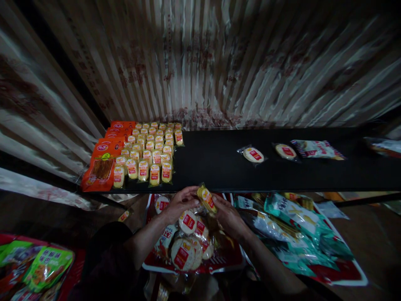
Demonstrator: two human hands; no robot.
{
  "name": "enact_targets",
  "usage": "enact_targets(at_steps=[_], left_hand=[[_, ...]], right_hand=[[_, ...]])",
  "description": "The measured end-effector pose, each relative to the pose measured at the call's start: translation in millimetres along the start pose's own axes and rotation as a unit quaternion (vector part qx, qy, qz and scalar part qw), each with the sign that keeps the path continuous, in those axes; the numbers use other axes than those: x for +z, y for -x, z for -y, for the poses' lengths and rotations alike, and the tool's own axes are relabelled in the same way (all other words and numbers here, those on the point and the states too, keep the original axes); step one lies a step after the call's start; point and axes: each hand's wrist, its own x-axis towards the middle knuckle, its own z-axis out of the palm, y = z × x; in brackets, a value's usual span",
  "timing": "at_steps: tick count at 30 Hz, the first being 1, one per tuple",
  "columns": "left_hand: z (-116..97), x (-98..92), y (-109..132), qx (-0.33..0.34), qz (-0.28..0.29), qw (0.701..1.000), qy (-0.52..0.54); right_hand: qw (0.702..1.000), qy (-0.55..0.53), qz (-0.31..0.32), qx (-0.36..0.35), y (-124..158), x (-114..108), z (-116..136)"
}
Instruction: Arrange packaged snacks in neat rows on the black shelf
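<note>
My left hand (179, 203) and my right hand (228, 217) meet just below the front edge of a black shelf (219, 167). Together they pinch one small yellow snack packet (206, 198) with a red label, held tilted. Under my hands lies a pile of round wrapped cakes (187, 244) with red labels in an open red bag (225, 259). On the shelf's left part stand rows of the same yellow packets (150, 150), with orange packs (102, 166) at the far left.
Two round wrapped cakes (253, 154) (285, 151) and a flat white-and-red packet (316, 149) lie on the shelf's right part. Teal and white bags (297, 230) are heaped at lower right. Green snack bags (46, 263) lie lower left. Striped wrapping hangs behind the shelf.
</note>
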Motion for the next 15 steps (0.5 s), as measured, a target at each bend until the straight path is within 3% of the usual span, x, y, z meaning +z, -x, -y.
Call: enact_targets(at_steps=[6,15], left_hand=[[-0.1,6.2,-5.4,0.021,-0.055,0.998,-0.027],[-16.5,15.1,-21.2,0.083,-0.129,0.986,-0.066]], right_hand=[[1.000,0.013,0.012,-0.018,-1.5,0.8,1.6],[0.995,0.063,0.018,-0.076,-6.3,17.5,19.8]])
